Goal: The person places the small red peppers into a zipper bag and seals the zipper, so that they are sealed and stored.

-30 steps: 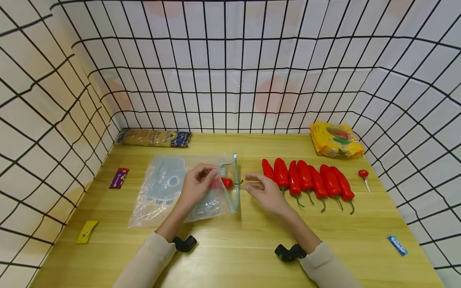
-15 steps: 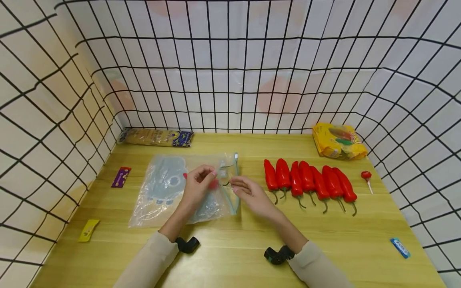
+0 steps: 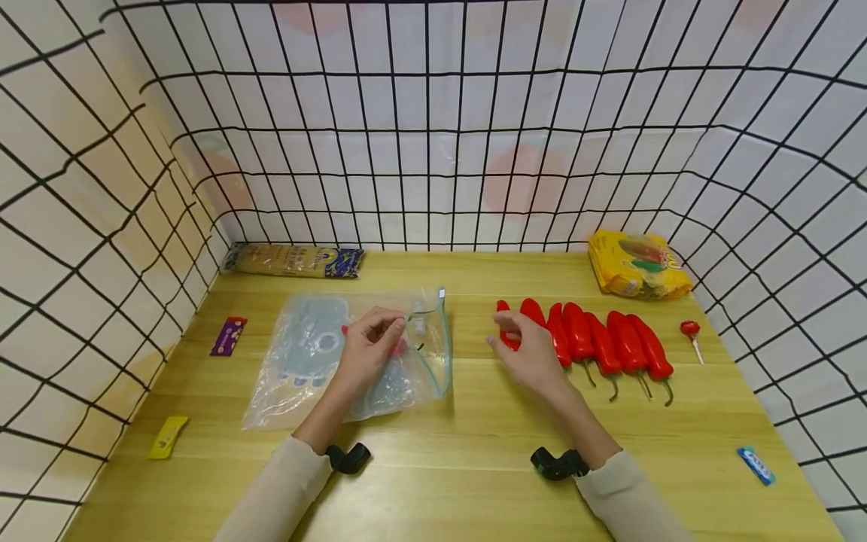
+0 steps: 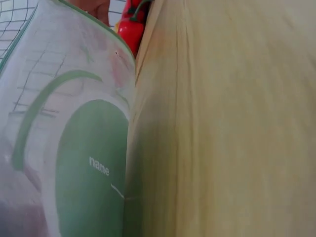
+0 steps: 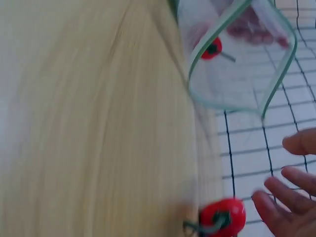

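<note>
My left hand [image 3: 369, 342] pinches the upper layer of a clear zip bag [image 3: 278, 388] with a blue print, and its mouth gapes toward the right. Inside lies a red chili pepper [image 5: 212, 48], its green stem pointing to the mouth; in the head view the left hand partly covers it. My right hand [image 3: 531, 357] hovers over the left end of a row of several red chili peppers [image 3: 579, 335], fingers spread and nothing between them. It hides parts of the leftmost peppers. In the right wrist view, one pepper [image 5: 224, 217] sits just beside the fingertips.
At the back are a noodle packet [image 3: 291, 260] on the left and a yellow packet [image 3: 637, 263] on the right. A purple snack [image 3: 228, 336] and yellow sachet [image 3: 168, 437] lie left; a lollipop [image 3: 691, 337] and blue wrapper [image 3: 755, 465] lie right. Black wire mesh [image 3: 447, 150] borders the table.
My right hand went to the bag's mouth, pushed the pepper deeper inside, then drew back right to the row of peppers. The left hand has kept its hold on the bag.
</note>
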`<state>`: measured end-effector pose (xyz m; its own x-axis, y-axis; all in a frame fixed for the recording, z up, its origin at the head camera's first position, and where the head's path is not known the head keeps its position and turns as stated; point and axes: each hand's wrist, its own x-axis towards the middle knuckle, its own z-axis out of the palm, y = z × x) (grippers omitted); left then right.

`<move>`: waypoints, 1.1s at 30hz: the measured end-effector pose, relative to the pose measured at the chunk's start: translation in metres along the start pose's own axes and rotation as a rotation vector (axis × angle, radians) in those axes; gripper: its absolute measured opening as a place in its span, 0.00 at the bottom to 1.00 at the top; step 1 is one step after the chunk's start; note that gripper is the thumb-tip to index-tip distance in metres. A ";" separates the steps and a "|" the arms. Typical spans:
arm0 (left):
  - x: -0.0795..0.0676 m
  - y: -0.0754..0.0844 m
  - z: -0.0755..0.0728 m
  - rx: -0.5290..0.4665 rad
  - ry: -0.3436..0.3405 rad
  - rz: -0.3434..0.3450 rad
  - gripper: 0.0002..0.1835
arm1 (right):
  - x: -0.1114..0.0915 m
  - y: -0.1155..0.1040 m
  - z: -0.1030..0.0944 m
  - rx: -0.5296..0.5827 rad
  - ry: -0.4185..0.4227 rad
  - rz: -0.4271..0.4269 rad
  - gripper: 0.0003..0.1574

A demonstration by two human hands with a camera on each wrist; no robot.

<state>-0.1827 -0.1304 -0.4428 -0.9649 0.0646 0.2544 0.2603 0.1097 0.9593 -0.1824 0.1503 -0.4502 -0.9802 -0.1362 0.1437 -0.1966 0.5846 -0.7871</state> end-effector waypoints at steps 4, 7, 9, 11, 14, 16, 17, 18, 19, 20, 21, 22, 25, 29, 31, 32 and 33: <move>0.005 -0.014 0.000 -0.056 -0.017 0.001 0.09 | 0.002 0.009 -0.008 -0.121 0.042 0.042 0.28; 0.010 -0.028 0.000 -0.106 -0.017 0.003 0.10 | 0.002 0.015 -0.007 -0.201 0.020 0.045 0.30; 0.012 -0.034 0.001 -0.138 -0.015 0.003 0.10 | 0.002 0.018 -0.005 -0.244 0.002 0.038 0.31; 0.013 -0.036 0.002 -0.172 -0.016 0.006 0.11 | 0.002 0.019 -0.003 -0.274 -0.010 0.030 0.30; 0.014 -0.036 0.003 -0.223 -0.032 0.002 0.11 | 0.003 0.019 -0.001 -0.270 -0.033 0.003 0.30; 0.015 -0.034 0.003 -0.244 -0.042 -0.012 0.10 | 0.002 0.018 0.001 -0.259 -0.063 -0.008 0.32; 0.015 -0.033 0.002 -0.243 -0.049 -0.019 0.09 | 0.002 0.018 0.001 -0.256 -0.084 -0.007 0.33; 0.015 -0.032 0.001 -0.229 -0.054 -0.024 0.09 | 0.001 0.017 0.002 -0.259 -0.107 -0.006 0.34; 0.015 -0.030 0.000 -0.200 -0.057 -0.025 0.09 | 0.001 0.017 0.002 -0.266 -0.129 -0.004 0.35; 0.015 -0.029 -0.002 -0.161 -0.059 -0.025 0.09 | 0.000 0.017 0.002 -0.286 -0.144 -0.002 0.36; 0.014 -0.029 -0.003 -0.114 -0.060 -0.022 0.09 | -0.001 0.017 0.002 -0.304 -0.151 0.003 0.36; 0.014 -0.028 -0.004 -0.065 -0.061 -0.017 0.10 | -0.002 0.016 0.002 -0.319 -0.153 0.004 0.35; 0.013 -0.027 -0.008 0.080 -0.066 -0.007 0.11 | -0.004 0.016 0.001 -0.328 -0.127 -0.009 0.31; 0.011 -0.026 -0.010 0.206 -0.081 0.009 0.12 | -0.007 0.014 -0.007 -0.253 -0.048 -0.011 0.25; 0.011 -0.024 -0.011 0.264 -0.079 0.042 0.12 | -0.008 0.014 -0.014 -0.200 -0.009 -0.017 0.23; 0.011 -0.022 -0.011 0.288 -0.077 0.060 0.12 | -0.009 0.013 -0.017 -0.172 0.004 -0.024 0.22; 0.011 -0.021 -0.011 0.308 -0.071 0.077 0.12 | -0.010 0.012 -0.021 -0.147 0.011 -0.027 0.21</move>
<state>-0.1992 -0.1431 -0.4584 -0.9402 0.1520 0.3049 0.3406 0.3962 0.8527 -0.1756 0.1754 -0.4485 -0.9745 -0.1453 0.1710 -0.2236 0.6920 -0.6863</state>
